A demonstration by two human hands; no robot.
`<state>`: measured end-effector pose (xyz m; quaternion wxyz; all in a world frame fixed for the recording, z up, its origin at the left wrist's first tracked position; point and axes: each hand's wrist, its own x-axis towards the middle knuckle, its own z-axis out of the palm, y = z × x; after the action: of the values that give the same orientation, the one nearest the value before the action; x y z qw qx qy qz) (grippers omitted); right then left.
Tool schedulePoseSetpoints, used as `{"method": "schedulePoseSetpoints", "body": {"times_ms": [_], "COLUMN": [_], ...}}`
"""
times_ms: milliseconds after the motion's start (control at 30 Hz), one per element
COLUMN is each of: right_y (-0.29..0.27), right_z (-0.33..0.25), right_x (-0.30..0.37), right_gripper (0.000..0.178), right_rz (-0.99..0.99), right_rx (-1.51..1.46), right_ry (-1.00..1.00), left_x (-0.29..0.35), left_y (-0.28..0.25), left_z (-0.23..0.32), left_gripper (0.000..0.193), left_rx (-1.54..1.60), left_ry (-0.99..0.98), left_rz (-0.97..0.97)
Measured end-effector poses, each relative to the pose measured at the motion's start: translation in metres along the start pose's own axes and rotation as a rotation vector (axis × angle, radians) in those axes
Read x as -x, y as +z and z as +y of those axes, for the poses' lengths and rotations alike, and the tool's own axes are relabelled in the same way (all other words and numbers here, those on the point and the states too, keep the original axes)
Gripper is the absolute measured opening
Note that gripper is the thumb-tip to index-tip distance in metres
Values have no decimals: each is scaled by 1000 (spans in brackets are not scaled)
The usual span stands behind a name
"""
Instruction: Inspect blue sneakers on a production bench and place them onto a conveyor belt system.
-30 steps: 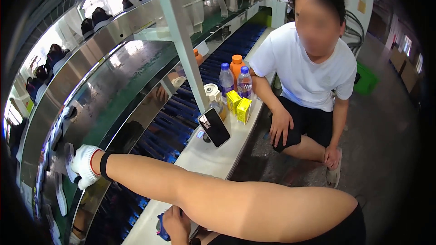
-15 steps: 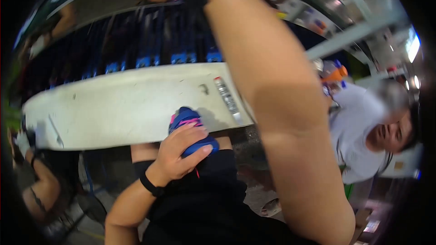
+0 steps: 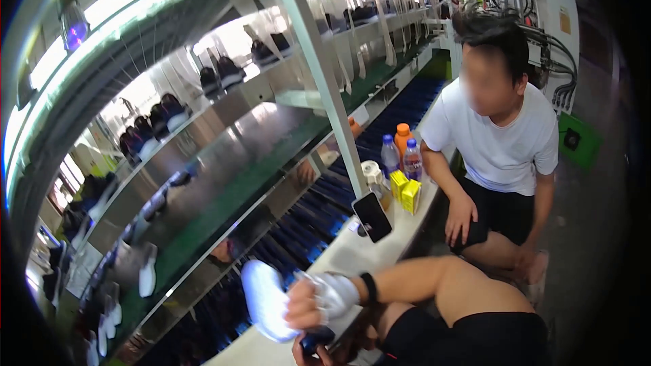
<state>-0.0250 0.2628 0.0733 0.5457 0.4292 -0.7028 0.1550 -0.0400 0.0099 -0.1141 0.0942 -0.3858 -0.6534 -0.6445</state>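
My right hand (image 3: 305, 305), wrapped at the wrist in a white covering below a black band, is closed on a white shoe sole (image 3: 266, 301). The sole stands tilted over the edge of the pale worktop (image 3: 346, 257), blurred by motion. Just beneath, at the lower edge, my left hand (image 3: 298, 352) is wrapped round a dark blue shoe (image 3: 317, 340), only partly seen. The right hand hides part of the shoe, and whether sole and shoe touch I cannot tell.
A phone (image 3: 371, 217) leans by a metal post (image 3: 322, 74). Behind it stand yellow cartons (image 3: 409, 195), clear bottles (image 3: 390, 156) and an orange bottle (image 3: 403, 137). A person in a white shirt (image 3: 502, 135) sits at right. A green conveyor (image 3: 203, 230) carries soles; shoes line an upper shelf.
The view has swung right and up. My right arm, earlier stretched far forward, is drawn back with a white sole in the hand. The left hand still holds the shoe, now lower in view.
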Motion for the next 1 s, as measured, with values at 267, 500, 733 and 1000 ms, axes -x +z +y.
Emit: {"method": "schedulePoseSetpoints", "body": {"times_ms": [267,500,733,1000], "right_y": [28,-5,-3,22], "right_z": [-100,-114,-135,-139], "right_x": [99,55,60,75], "right_gripper": [24,32,37,32], "right_rz": [31,77,59,119], "right_rx": [-101,-258,-554,-765], "right_ry": [1061,1322,1151,1236], "left_x": [-18,-26,0,-28], "left_y": [-16,-37,-49,-24], "left_z": [2,48,74,102], "left_gripper": [28,49,44,21], "left_rx": [-177,-289,-205,-10], "left_ry": [-51,306,-171,-168], "left_rz": [-60,45,44,-56]}}
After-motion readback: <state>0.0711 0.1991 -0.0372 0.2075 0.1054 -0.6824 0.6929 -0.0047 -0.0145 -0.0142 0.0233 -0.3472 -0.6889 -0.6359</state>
